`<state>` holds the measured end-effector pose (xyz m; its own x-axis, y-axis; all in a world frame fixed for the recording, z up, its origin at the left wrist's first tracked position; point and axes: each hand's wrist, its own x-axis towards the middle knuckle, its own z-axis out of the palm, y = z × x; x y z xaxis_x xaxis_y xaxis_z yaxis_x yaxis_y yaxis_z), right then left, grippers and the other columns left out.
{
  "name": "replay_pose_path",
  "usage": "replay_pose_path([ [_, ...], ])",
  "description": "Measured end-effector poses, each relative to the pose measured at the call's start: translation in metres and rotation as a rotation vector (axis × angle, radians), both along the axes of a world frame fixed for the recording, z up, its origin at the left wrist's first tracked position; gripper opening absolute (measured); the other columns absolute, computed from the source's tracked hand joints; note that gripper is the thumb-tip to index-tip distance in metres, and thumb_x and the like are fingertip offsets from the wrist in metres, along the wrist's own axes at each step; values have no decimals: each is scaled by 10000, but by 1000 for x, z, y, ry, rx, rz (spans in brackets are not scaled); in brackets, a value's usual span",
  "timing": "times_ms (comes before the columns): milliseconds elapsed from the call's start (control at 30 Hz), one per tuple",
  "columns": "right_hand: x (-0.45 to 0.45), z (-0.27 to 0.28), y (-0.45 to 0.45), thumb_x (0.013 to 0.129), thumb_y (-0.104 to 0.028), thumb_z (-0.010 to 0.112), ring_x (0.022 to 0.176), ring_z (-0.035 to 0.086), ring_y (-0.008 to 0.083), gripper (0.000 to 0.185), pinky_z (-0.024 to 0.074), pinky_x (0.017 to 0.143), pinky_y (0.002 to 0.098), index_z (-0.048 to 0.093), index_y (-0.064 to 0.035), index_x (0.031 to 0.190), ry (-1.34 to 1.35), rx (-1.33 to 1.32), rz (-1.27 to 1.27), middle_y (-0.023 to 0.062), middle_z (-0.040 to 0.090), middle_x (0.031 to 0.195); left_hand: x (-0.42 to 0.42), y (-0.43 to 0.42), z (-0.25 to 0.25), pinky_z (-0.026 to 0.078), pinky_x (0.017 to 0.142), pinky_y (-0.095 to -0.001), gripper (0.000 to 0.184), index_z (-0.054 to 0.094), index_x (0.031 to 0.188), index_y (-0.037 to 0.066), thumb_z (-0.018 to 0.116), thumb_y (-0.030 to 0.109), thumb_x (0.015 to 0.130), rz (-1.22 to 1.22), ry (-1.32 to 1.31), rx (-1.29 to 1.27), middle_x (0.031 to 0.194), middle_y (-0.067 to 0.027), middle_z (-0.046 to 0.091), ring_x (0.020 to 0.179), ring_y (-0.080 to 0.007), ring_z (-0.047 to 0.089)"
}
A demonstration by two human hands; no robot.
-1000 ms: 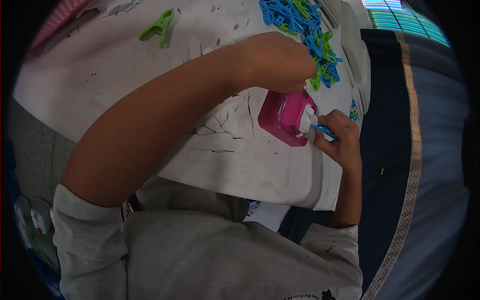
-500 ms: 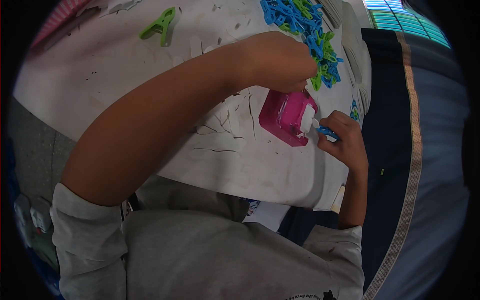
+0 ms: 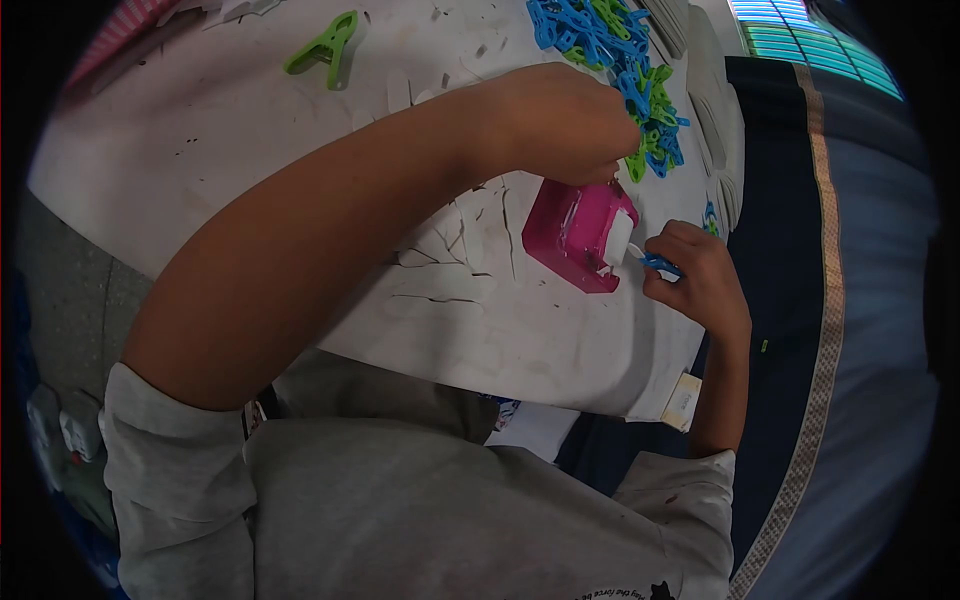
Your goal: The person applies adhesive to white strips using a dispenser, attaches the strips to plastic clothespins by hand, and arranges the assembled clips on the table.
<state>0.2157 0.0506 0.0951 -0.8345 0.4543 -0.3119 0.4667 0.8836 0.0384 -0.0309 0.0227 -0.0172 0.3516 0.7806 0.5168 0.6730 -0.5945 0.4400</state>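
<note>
A bright pink box-like container [image 3: 565, 235] with white smears lies on the table, and a white block [image 3: 618, 238] shows at its right side. My left hand [image 3: 570, 120] is curled at the container's far end, its fingers mostly hidden behind the hand, with the thumb side touching the container. To the right, my right hand [image 3: 695, 275] pinches a blue clip [image 3: 660, 264]. A small white tip [image 3: 636, 251] sticks out from the clip towards the white block, very close to it; contact cannot be made out.
Blue and green clips [image 3: 655, 110] lie heaped beyond my left hand. One larger green clip [image 3: 328, 50] lies apart at the far left. Cracks and dark flecks mark the white tabletop [image 3: 420, 340]. Dark blue cloth [image 3: 780, 300] hangs at the right, beside the table edge.
My right hand, with the blue clip, has drawn slightly to the right, and the white tip has turned a little. My left hand stays at the pink container. The whole view has shifted slightly.
</note>
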Motion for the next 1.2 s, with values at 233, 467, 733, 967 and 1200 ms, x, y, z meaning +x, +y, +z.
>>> replay_pose_path([
  [233,-4,1,-1,602,-68,711,637,601,259,203,499,598,374,677,-3,792,-69,28,1,105,570,711,0,1,-2,553,645,-418,166,690,849,59,618,207,871,-8,-26,5,740,-131,686,705,-320,684],
  [467,0,11,-5,596,-72,710,594,575,233,211,471,558,353,678,-9,794,-47,34,-53,95,569,699,-1,1,-2,548,638,-424,170,685,833,56,617,207,872,-3,-20,15,722,-131,680,702,-318,682],
  [733,31,24,-1,697,-196,753,615,549,140,224,396,524,282,666,-18,804,586,-176,-91,55,576,712,1,1,1,517,636,-422,153,665,830,41,615,182,865,-5,-6,-42,705,-124,650,688,-313,654],
  [967,49,-15,-5,819,-420,722,606,497,113,444,382,529,247,628,14,811,1152,-733,-450,69,571,736,-4,2,-2,493,662,-429,143,653,854,40,614,177,867,-72,-26,-54,756,-125,650,720,-316,638],
  [1200,68,-84,3,862,-260,730,683,513,149,334,408,580,256,612,32,972,1615,-907,-583,53,537,865,2,-4,9,499,674,-453,147,637,813,61,615,196,866,-53,-94,-71,764,-122,648,754,-342,637],
])
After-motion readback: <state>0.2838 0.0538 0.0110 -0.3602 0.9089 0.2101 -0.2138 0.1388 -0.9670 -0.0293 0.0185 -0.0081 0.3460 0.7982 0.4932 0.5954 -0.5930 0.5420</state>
